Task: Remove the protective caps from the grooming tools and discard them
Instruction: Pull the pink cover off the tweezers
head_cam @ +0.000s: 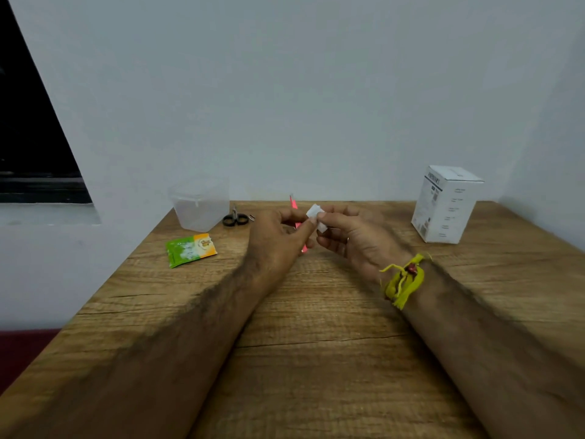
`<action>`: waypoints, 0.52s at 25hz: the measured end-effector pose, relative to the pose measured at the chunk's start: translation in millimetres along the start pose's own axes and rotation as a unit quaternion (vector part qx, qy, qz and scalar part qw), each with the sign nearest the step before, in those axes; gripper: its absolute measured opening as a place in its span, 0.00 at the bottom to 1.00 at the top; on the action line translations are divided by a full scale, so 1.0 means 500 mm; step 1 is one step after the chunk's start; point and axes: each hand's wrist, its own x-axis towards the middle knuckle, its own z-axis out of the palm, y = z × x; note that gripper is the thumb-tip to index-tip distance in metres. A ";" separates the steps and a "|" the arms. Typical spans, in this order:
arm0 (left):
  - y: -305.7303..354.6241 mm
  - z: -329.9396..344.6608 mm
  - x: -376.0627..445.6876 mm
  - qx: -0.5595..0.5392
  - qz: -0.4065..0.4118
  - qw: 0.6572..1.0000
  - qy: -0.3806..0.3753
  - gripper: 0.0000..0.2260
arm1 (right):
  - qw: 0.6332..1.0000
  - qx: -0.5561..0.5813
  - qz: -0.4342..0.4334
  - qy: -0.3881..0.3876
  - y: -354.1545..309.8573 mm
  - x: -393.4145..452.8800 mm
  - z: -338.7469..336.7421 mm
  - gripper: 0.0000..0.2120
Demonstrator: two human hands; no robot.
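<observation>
My left hand (278, 239) grips a slim pink grooming tool (293, 205); its tip sticks up above my fingers and its lower end shows below them. My right hand (351, 236) pinches a small white piece (315, 212), folded or crumpled, right beside the pink tool; whether it is a cap or a wipe I cannot tell. Both hands meet above the middle of the wooden table (316, 327). Small black-handled scissors (235, 218) lie at the back left.
A clear plastic container (200, 205) stands at the back left by the wall. A green and orange sachet (191, 249) lies in front of it. A white cardboard box (444, 204) stands at the back right. A yellow thread band wraps my right wrist.
</observation>
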 end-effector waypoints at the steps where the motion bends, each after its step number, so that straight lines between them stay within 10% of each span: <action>1: 0.001 -0.007 0.002 0.052 0.005 0.998 -0.019 0.05 | 0.998 -0.061 -0.024 -0.006 -0.001 -0.002 -0.005 0.03; 6: 0.001 -0.021 0.013 0.237 0.067 0.967 -0.063 0.03 | 0.983 -0.166 -0.077 -0.025 0.004 -0.009 -0.012 0.05; 13: -0.002 -0.023 0.007 0.040 -0.046 0.997 -0.040 0.02 | 0.990 -0.111 -0.077 -0.032 0.010 -0.001 -0.021 0.07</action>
